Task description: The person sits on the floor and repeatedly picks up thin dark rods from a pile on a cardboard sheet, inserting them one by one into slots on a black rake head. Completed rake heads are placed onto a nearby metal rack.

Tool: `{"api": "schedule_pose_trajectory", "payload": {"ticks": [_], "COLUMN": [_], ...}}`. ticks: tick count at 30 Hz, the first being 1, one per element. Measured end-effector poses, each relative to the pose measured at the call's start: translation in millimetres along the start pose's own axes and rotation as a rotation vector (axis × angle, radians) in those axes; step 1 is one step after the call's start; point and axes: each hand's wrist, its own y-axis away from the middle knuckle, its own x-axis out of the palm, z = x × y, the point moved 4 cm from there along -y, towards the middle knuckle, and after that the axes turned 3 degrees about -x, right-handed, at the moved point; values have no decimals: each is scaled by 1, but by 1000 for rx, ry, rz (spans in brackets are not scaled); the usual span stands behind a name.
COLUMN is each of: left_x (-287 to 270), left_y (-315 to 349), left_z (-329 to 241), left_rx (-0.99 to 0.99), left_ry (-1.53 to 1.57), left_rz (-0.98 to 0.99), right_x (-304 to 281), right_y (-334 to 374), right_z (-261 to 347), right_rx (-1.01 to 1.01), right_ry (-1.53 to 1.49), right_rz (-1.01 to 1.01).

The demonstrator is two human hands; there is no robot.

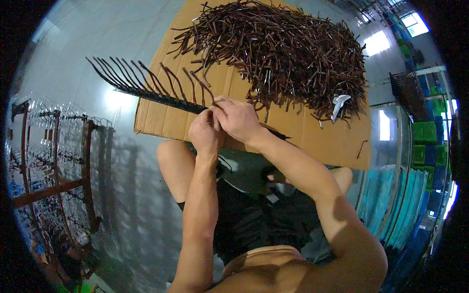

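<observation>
My left hand [205, 131] and my right hand [238, 118] meet over the near edge of a cardboard sheet [303, 132]. Both pinch at the right end of a long dark bar [151, 94] that carries a row of thin brown curved strips standing up like comb teeth. My right hand's fingertips hold one such brown strip [204, 88] at the bar. A large heap of the same brown strips [283, 49] lies on the far part of the cardboard.
A brown metal rack [53, 185] hung with clear pieces stands on the shiny floor at the left. Stacked green and blue crates [425, 146] and teal panels [391, 195] line the right. A white scrap [338, 103] lies at the heap's edge. My knees sit under the cardboard.
</observation>
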Motion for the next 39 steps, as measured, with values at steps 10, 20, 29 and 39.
{"api": "schedule_pose_trajectory", "payload": {"ticks": [10,20,29,39], "left_x": [6,9,10,12], "left_y": [13,8,6,6], "left_z": [-2,-4,-5,-4], "left_rx": [-31,43,96,114], "left_ry": [66,-3,-31,-1], "left_rz": [25,31,60,32], "right_x": [-61,-85,-17,-10], "right_y": [-16,-25,2,5], "right_z": [-89,-70,-32,-25], "right_rx": [-314,42,396,293], "right_ry": [675,144,-448,-270], "right_rz": [286,57,59,-53]}}
